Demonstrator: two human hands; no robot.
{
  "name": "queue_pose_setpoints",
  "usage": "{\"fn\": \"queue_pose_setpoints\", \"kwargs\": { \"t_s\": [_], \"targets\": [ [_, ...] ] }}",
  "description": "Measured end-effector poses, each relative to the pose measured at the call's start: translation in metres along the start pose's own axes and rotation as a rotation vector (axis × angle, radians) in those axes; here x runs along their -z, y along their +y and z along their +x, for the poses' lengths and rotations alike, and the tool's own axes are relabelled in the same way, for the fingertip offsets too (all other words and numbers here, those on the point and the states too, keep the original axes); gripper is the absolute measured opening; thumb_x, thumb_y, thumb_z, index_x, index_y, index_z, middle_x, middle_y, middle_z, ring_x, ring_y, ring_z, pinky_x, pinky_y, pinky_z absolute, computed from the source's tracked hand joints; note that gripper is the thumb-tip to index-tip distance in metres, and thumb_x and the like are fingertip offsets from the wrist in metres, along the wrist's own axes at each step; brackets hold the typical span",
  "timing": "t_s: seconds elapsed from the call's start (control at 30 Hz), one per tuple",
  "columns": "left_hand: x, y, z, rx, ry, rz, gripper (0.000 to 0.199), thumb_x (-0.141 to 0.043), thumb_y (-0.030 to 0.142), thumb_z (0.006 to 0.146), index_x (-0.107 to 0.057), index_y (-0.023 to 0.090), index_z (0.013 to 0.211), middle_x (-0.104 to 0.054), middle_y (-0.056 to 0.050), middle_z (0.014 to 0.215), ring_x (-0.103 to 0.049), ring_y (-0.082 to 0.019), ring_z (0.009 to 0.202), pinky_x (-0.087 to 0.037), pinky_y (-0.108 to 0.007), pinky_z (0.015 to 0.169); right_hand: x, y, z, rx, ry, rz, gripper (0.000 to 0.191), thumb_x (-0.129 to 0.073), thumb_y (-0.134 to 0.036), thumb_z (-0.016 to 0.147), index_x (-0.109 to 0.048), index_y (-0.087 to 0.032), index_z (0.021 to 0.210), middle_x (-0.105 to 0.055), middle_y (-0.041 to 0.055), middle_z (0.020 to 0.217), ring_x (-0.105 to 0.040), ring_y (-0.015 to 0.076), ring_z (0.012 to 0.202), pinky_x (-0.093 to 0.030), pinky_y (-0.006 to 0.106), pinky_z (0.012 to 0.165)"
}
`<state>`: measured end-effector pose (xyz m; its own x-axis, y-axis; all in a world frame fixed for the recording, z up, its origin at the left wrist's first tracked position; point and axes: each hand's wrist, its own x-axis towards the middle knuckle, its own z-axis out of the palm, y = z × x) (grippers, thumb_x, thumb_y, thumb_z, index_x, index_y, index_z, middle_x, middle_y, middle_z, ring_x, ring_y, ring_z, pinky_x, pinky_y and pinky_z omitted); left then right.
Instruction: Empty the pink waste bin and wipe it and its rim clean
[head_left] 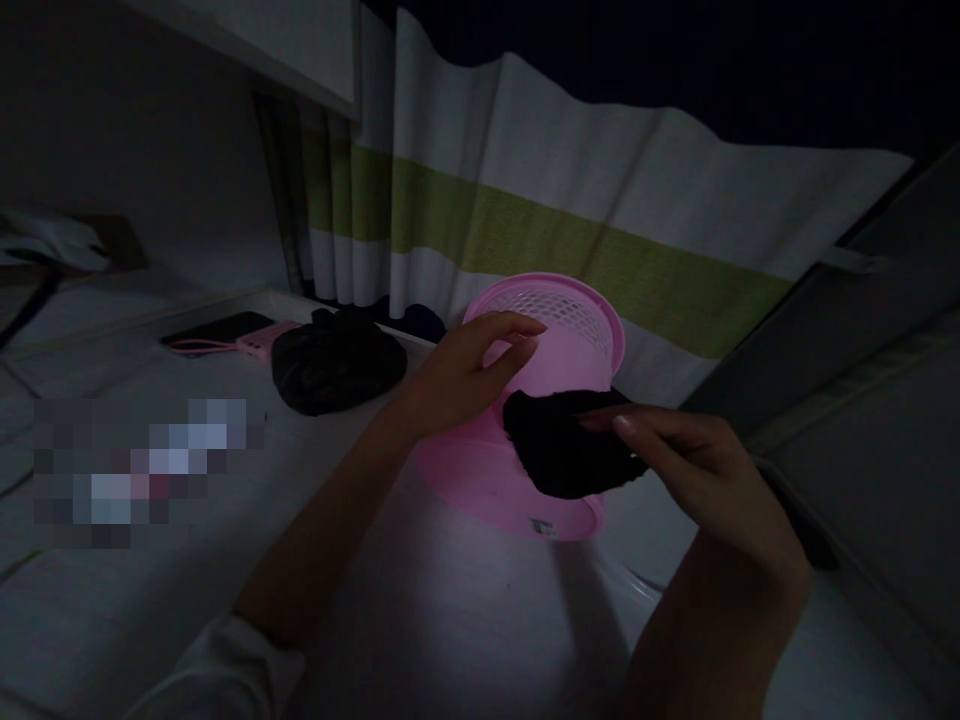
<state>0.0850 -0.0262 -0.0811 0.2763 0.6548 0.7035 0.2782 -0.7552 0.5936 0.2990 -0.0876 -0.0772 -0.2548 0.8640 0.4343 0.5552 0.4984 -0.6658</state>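
My right hand (694,465) pinches the edge of a black cloth-like or bag-like item (566,445), which hangs in front of a pink basket. My left hand (469,370) is raised beside the basket's rim, its thumb and fingers curved with a gap between the tips and nothing seen between them. The pink basket (510,485) has a mesh side and a small label near its lower edge; my hands and the black item hide part of it.
A full black plastic bag (337,362) sits left of the basket. Behind it lie a pink object with a strap (266,342) and a dark flat object (217,328). A striped curtain (525,210) hangs behind. A blurred patch covers the left.
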Motion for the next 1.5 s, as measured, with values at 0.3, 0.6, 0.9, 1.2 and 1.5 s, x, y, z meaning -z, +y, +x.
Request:
{"fn": "queue_pose_setpoints", "kwargs": {
  "t_s": [0.3,0.6,0.9,1.2,1.5],
  "targets": [
    [-0.028,-0.012,-0.001,0.105,0.012,0.193,0.038,-0.031,0.028,0.09,-0.051,0.01,0.117,-0.051,-0.012,0.129,-0.043,-0.017,0.123,-0.03,-0.033,0.106,-0.045,-0.029,0.006,0.023,0.184,-0.52,0.037,-0.046,-0.039,0.086,-0.061,-0.016,0.11,-0.062,0.0129,0.102,-0.057,0.0285,0.095,-0.046,0.049,0.083],
    [-0.021,-0.008,0.0,0.228,-0.147,0.167,0.049,-0.019,0.034,0.091,-0.048,0.01,0.122,-0.043,-0.011,0.137,-0.036,-0.015,0.129,-0.024,-0.034,0.109,-0.066,-0.035,0.004,0.089,-0.063,-0.596,0.05,-0.031,-0.035,0.09,-0.037,-0.013,0.135,-0.033,0.0118,0.142,-0.027,0.0282,0.131,-0.022,0.054,0.107],
    [-0.013,-0.015,0.0,0.117,-0.264,0.205,0.047,-0.017,0.032,0.091,-0.048,0.016,0.123,-0.045,-0.007,0.136,-0.034,-0.014,0.13,-0.023,-0.034,0.109,-0.043,0.003,0.028,0.113,-0.102,-0.477,0.052,-0.025,-0.047,0.091,-0.024,-0.028,0.14,-0.021,0.0008,0.147,-0.014,0.0185,0.136,-0.011,0.05,0.11],
    [-0.02,-0.01,0.001,0.189,-0.037,0.236,0.048,-0.022,0.046,0.091,-0.055,0.016,0.108,-0.058,-0.011,0.12,-0.049,-0.02,0.117,-0.036,-0.036,0.101,-0.03,0.05,0.044,-0.017,-0.017,-0.244,0.062,-0.023,-0.056,0.088,-0.014,-0.027,0.142,-0.006,0.0016,0.15,0.0,0.0183,0.137,-0.004,0.049,0.11],
    [-0.001,-0.019,-0.002,0.316,0.011,0.444,0.051,-0.026,0.052,0.088,-0.052,0.012,0.106,-0.058,-0.016,0.109,-0.056,-0.027,0.101,-0.042,-0.043,0.089,-0.025,0.084,0.043,-0.192,-0.067,0.002,0.067,-0.023,-0.055,0.088,-0.007,-0.021,0.143,-0.003,0.003,0.15,-0.003,0.0164,0.137,-0.008,0.044,0.111]
  ]
}}
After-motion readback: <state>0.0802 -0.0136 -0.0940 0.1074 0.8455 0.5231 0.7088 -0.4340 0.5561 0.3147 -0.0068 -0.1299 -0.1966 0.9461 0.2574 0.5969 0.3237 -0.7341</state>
